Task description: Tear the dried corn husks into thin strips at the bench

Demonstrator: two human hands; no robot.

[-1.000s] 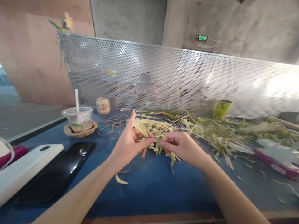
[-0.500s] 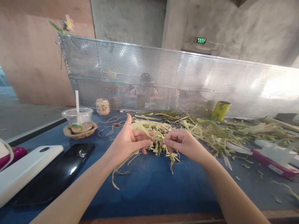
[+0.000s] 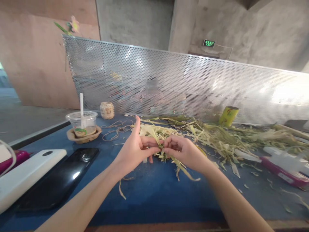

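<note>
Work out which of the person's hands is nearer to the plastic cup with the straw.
Left. The left hand is to the right of the cup and nearer the camera; the right hand is farther right, beyond the left hand.

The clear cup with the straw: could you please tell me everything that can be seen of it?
The clear cup, apparently plastic, has a wide round rim and a green label low on its front. It stands upright in a tan, fibrous-looking holder on the blue table, beyond the black phone, with a white straw rising from it. Whether it holds drink is unclear.
</note>
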